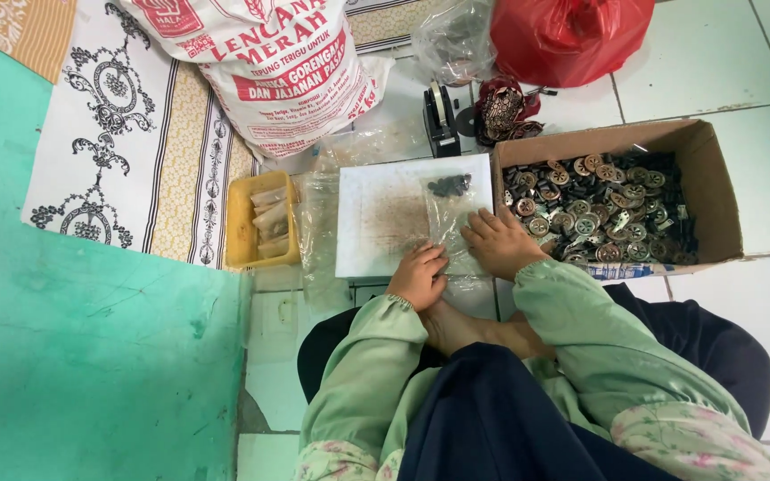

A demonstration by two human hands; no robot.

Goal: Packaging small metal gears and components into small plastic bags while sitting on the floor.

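A big white sack (269, 62) with red printed panels lies at the top on the patterned cloth. Right of it sit a clear plastic bag (452, 40) and a red plastic bag (572, 31). An open brown cardboard box (715, 191) stands right; a small clear bag (447, 214) lies on the white board

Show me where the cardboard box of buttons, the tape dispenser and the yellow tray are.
Cardboard box (722, 191), head view, on its right wall.
Tape dispenser (441, 120), head view, on its black body.
Yellow tray (236, 223), head view, on its left rim.
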